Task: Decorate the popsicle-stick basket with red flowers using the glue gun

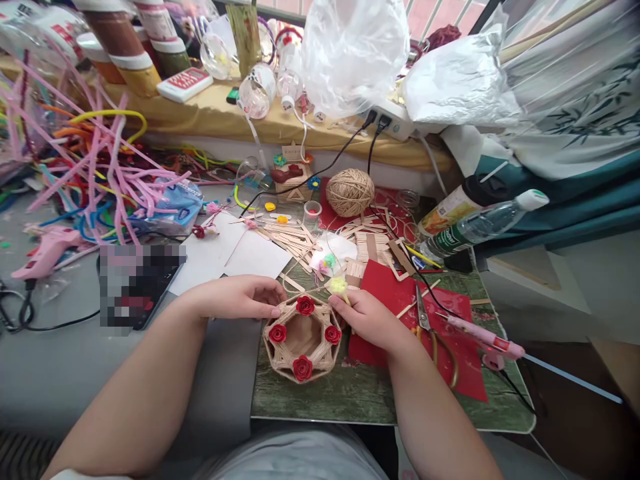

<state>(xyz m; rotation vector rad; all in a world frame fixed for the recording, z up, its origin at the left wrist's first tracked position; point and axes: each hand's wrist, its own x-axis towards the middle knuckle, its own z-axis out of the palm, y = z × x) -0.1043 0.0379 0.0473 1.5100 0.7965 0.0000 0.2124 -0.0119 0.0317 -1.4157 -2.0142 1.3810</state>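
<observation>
An octagonal basket (286, 355) of wooden sticks wrapped in twine sits on the green wood-grain board, its top facing up. Four red paper roses, such as the near rose (302, 368), decorate its rim. My left hand (245, 297) has its thumb on the basket's upper left edge, with the fingers curled behind. In my right hand (367, 317), thumb and fingers pinch a fuzzy pale-yellow flower (337, 287) just past the basket's upper right edge. A thin strand of twine (307, 291) runs between the two hands behind the basket.
Craft sticks (290, 240) and a twine ball (350, 193) lie beyond the basket. Scissors (423, 307) and a pink glue gun (487, 339) rest on red sheets (470, 377) at right. A water bottle (480, 227) stands behind. Pipe cleaners (117, 160) crowd the left.
</observation>
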